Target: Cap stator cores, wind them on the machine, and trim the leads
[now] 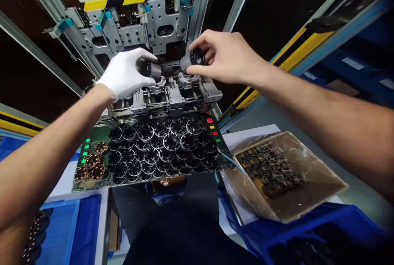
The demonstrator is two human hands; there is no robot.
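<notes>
A white glove covers my left hand [127,72], whose fingers are wrapped round a dark metal cylinder [154,71] just above a metal holder [158,86] of the machine. Bare, my right hand [220,55] grips another dark cylinder [193,59], tilted, over the neighbouring holder [187,80]. Its dark inner end faces the palm. Below both hands, several black ring-shaped housings [171,142] stand packed in rows on a green panel [115,183]. Several copper-wound cores [97,170] lie at the panel's left end.
A machine plate [127,33] with pneumatic parts rises behind the hands. Coloured buttons [209,121] line the panel's right edge. At the right is a plastic-lined box [323,174] holding several round parts. Blue trays [60,224] stand at the lower left; a blue bin [353,220] is lower right.
</notes>
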